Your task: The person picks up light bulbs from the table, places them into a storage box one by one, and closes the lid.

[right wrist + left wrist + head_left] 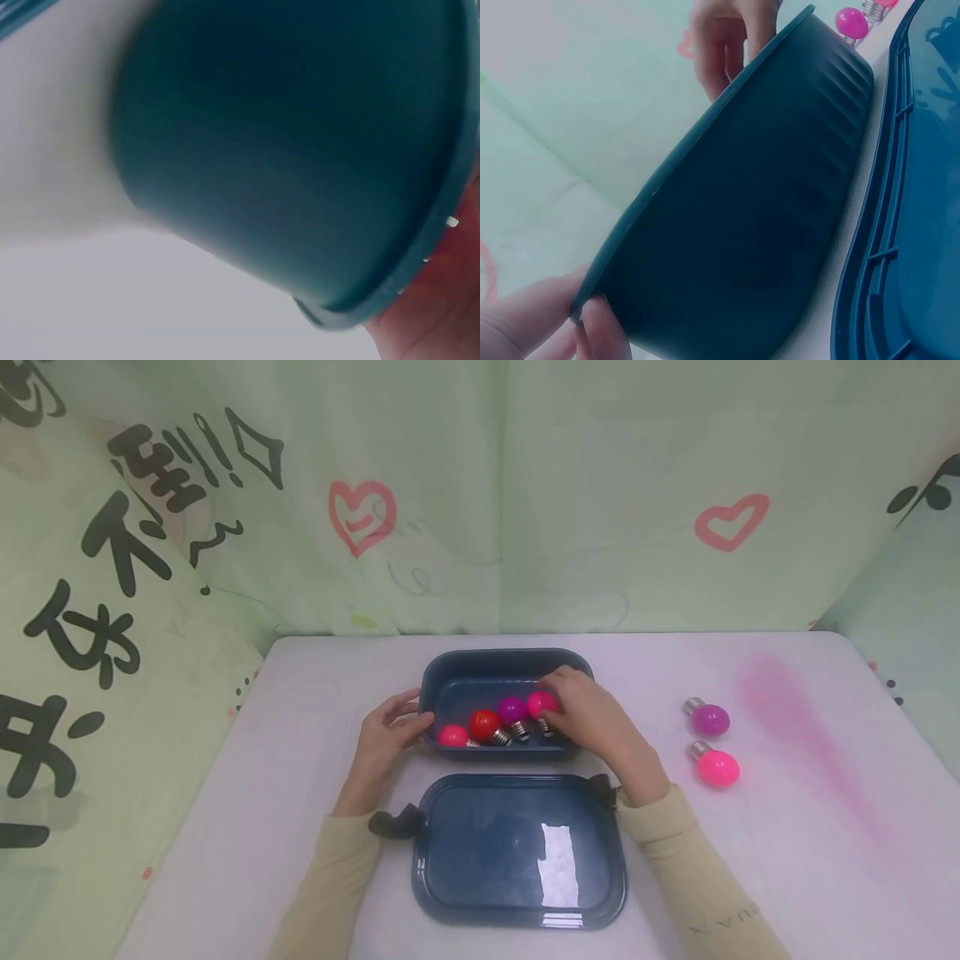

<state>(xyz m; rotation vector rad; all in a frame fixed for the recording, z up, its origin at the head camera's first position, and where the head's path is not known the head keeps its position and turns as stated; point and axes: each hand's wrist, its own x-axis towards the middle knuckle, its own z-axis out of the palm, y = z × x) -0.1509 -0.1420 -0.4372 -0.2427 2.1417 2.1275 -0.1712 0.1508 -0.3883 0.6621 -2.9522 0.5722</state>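
A dark blue plastic box [506, 753] stands on the table, with several coloured light bulbs inside. At its left end my left hand [384, 747] pinches the rim between thumb and fingers, also plain in the left wrist view. My right hand [588, 710] reaches over the right end and holds a pink bulb [540, 702] inside the box, its screw base pointing down. Left of that bulb lie a purple bulb [512, 709], a red bulb [484, 724] and another pink bulb [452, 736]. In the right wrist view the box wall [285, 150] hides the fingertips.
A dark blue lid [487, 852] lies flat in front of the box, between my forearms. On the right of the table [810, 860] are a loose purple bulb [710, 720] and a loose pink bulb [718, 769]. A pale green curtain [562, 568] hangs behind the table.
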